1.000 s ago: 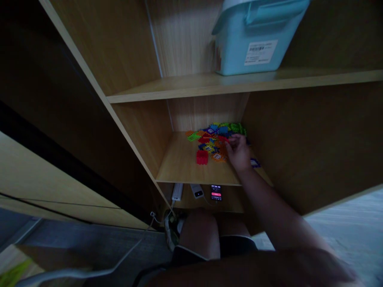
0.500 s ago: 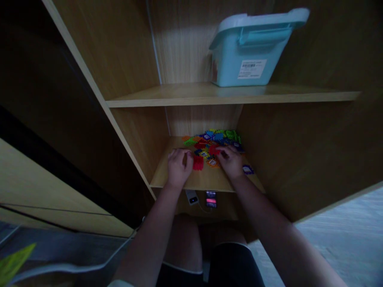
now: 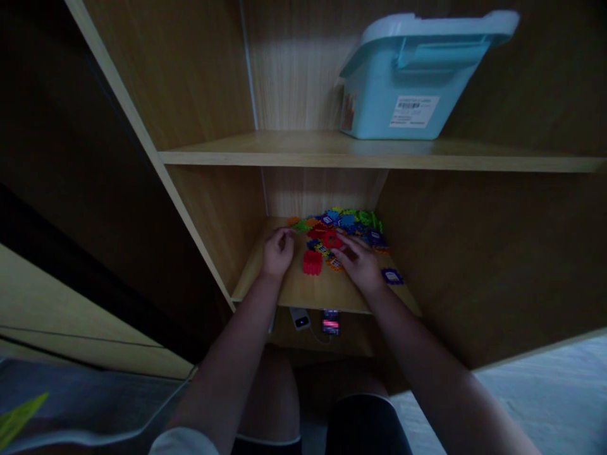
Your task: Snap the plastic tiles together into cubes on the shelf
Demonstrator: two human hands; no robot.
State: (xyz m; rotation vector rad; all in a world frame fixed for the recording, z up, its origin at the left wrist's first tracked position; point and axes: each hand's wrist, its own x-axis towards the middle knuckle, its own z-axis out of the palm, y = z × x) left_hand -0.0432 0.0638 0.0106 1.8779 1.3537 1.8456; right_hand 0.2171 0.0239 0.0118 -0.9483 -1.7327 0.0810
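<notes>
My right hand (image 3: 359, 260) pinches a red plastic building piece (image 3: 332, 239) with notched edges, thumb in front and fingers behind, over a pile of similar pieces. My left hand (image 3: 279, 253) is apart from it on the left, fingers curled in; whether anything small is between them is hidden. Between the hands, a red block built of notched pieces (image 3: 312, 263) stands on the shelf board. Behind it spreads the pile of flat interlocking pieces (image 3: 347, 220) in blue, green, orange, yellow and red. A purple piece with a white window pattern (image 3: 392, 276) lies right of my right wrist.
A light blue lidded storage box (image 3: 408, 82) stands on the upper shelf (image 3: 294, 151). Below the lower board lie a phone with a lit screen (image 3: 331, 322) and a light-coloured device (image 3: 300, 318) with a cable. Wooden side panels (image 3: 478, 253) bound the compartment.
My left hand has drawn slightly left, away from the red block, which now shows more fully. My right hand has shifted slightly left, and its red piece now faces me more.
</notes>
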